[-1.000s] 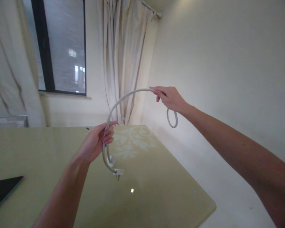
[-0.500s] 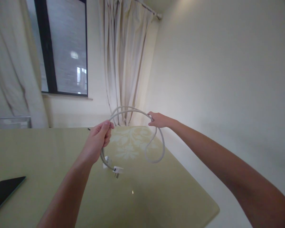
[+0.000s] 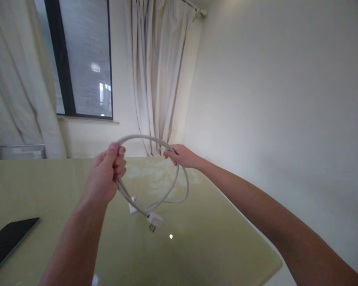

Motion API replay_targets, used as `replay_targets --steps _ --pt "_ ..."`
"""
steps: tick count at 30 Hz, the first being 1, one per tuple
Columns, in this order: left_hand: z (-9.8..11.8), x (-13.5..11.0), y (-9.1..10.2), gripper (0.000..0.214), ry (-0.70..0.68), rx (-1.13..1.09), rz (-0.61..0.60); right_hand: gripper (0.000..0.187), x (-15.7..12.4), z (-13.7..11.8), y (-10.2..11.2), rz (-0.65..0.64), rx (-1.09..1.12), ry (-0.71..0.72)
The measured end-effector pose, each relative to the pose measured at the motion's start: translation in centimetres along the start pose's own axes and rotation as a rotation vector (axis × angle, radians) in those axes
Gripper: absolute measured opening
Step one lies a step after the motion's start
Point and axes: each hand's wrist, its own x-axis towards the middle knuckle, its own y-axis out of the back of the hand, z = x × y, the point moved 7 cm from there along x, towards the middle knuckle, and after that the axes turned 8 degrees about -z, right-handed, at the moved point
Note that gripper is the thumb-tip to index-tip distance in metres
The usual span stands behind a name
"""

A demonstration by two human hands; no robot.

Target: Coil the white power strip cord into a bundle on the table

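Note:
A pale grey power cable [image 3: 143,137], looped into a loose coil, is held up over the table between my two hands. My left hand [image 3: 106,169] is closed around the strands on the coil's left side. On the right side, my right hand [image 3: 179,155] pinches the cable between thumb and fingers. A white plug [image 3: 154,219] with metal prongs hangs at the bottom of the loops. Behind it is a second white piece [image 3: 133,205], partly covered by the cable.
The glossy yellow-green table [image 3: 197,254] has a pale floral pattern at its far end. A dark flat panel [image 3: 12,238] lies at the left edge. Curtains [image 3: 161,79] and a window [image 3: 86,59] stand behind, with a wall [image 3: 271,99] along the right.
Both hands have shifted left with the cable. The loop hanging beyond my right hand has swung in toward the plug, and the plug sits slightly lower and further right.

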Motion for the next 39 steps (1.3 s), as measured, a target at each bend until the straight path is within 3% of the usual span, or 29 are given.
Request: replay_targets --steps 3,5,8,11,17,20,23,26,28,30,34,36,39 --pt "0.7 0.6 2.2 0.035 -0.004 -0.125 0.087 0.028 -1.8 4.4 0.2 0.075 0.209 -0.135" --pt "0.2 0.9 2.7 0.035 0.010 -0.177 0.107 0.029 -2.6 5.5 0.0 0.133 0.363 -0.174" --pt "-0.8 1.1 2.6 0.034 -0.003 -0.186 0.148 0.036 -3.2 4.8 -1.1 0.169 0.665 -0.185" --pt "-1.0 0.8 2.5 0.034 -0.079 -0.107 0.234 0.041 -3.7 2.8 -2.2 0.112 0.904 -0.229" --pt "1.0 -0.6 2.4 0.040 -0.265 0.095 0.376 0.039 -6.1 0.7 -1.1 0.078 0.769 -0.360" --pt "1.4 -1.2 1.7 0.048 -0.324 0.036 0.399 0.042 -7.0 0.3 -5.2 -0.076 0.996 -0.432" --pt "0.8 -1.7 0.8 0.051 -0.328 -0.086 0.414 0.048 -7.2 -0.5 -12.3 -0.191 1.311 -0.486" --pt "-0.4 -2.0 -0.3 0.049 -0.274 -0.192 0.391 0.060 -6.2 -0.8 -18.3 -0.107 1.537 -0.493" --pt "-0.8 -2.1 -0.9 0.048 -0.231 -0.219 0.328 0.065 -5.2 -0.9 -20.4 -0.029 1.669 -0.497" --pt "-0.8 -2.2 -1.5 0.049 -0.197 -0.213 0.247 0.061 -4.1 -0.7 -20.6 0.055 1.750 -0.457" --pt "-1.1 -2.3 -2.8 0.058 -0.147 -0.249 0.101 0.045 -2.2 0.2 -17.5 0.231 1.762 -0.262" --pt "-1.9 -2.2 -3.5 0.062 -0.106 -0.300 0.058 0.042 -1.8 1.2 -15.7 0.375 1.741 -0.209" --pt "-4.0 -1.6 -4.3 0.064 0.029 -0.337 0.012 0.042 -2.2 3.7 -13.5 0.683 1.668 -0.252"
